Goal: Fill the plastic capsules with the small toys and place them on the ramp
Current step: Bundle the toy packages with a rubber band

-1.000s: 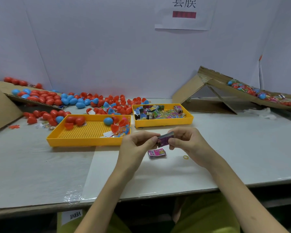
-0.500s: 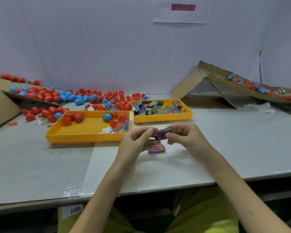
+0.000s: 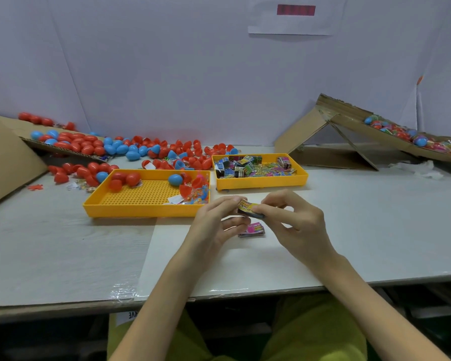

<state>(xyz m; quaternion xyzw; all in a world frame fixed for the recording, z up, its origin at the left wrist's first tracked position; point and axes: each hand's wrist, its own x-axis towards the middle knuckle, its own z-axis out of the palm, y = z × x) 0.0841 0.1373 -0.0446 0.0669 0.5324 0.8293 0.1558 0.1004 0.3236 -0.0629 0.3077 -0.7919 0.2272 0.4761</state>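
Head view, left hand (image 3: 214, 226), right hand (image 3: 297, 225), both pinching toy packet (image 3: 246, 207)

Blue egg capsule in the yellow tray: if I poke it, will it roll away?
It would probably roll with a wobble, since the blue egg capsule is rounded and smooth. It likely would not go far: the yellow tray has raised walls, and red capsule halves lie right beside it. It looks like thin plastic, so it is probably light.
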